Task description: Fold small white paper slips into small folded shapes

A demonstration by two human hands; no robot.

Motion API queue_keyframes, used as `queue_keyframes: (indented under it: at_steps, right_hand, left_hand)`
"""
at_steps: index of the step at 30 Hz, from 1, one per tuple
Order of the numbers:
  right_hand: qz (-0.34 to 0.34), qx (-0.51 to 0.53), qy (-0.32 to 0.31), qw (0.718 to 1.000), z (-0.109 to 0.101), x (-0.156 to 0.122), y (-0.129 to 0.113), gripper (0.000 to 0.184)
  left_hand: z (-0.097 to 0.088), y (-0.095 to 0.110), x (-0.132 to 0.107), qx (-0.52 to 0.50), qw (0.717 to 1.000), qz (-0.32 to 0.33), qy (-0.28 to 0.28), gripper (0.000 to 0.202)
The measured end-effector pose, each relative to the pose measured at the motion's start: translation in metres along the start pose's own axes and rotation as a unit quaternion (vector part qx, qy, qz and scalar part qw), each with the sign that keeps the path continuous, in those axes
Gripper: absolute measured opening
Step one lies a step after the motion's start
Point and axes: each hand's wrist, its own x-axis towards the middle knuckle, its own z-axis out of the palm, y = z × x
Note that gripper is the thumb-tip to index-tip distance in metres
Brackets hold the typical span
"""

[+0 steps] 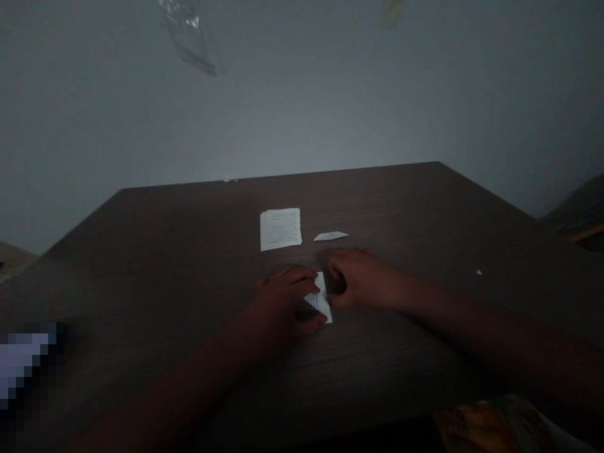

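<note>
A small folded piece of printed paper [321, 301] lies on the table between my hands. My left hand [285, 299] holds it from the left, fingers over its upper part and thumb at its lower edge. From the right, the thumb of my right hand [361, 277] touches the paper's right edge. A gap shows between that thumb and the curled forefinger. Beyond my hands lies a stack of square printed papers [280, 229]. To its right is a folded paper piece [331, 236] with slanted ends. Part of the paper under my left fingers is hidden.
The dark wooden table [189, 251] meets a pale wall [302, 94] at the back. A white scrap [479, 272] lies at the right. A pixelated object [21, 358] is at the left edge. Patterned cloth [491, 425] shows at the bottom right. A clear plastic bag [189, 34] hangs above.
</note>
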Motion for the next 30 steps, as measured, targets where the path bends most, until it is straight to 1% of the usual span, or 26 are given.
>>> queue_keyframes:
  at_steps: [5, 9, 16, 21, 27, 30]
  right_hand:
    - [-0.044, 0.006, -0.020, 0.999, -0.005, -0.012, -0.013, 0.030]
    - [-0.042, 0.001, -0.030, 0.999, -0.004, -0.012, -0.014, 0.031]
    - [0.004, 0.020, 0.005, 1.000, 0.005, 0.004, -0.004, 0.034]
    - [0.031, 0.024, 0.046, 0.998, 0.008, 0.018, 0.008, 0.033]
    - [0.050, 0.033, 0.108, 0.992, 0.020, 0.032, 0.020, 0.035]
    - [0.045, 0.035, 0.120, 0.991, 0.022, 0.034, 0.023, 0.036]
  left_hand:
    - [-0.002, 0.000, 0.000, -0.004, 1.000, -0.004, 0.003, 0.041]
    - [-0.001, 0.000, 0.000, -0.002, 1.000, -0.003, 0.007, 0.041]
    - [0.000, 0.001, 0.000, 0.010, 1.000, 0.001, 0.004, 0.040]
    - [0.002, 0.000, 0.001, 0.006, 1.000, 0.004, 0.010, 0.046]
    - [0.000, 0.001, 0.002, 0.007, 1.000, -0.001, -0.009, 0.046]
    - [0.000, 0.001, 0.000, 0.013, 1.000, 0.004, 0.004, 0.043]
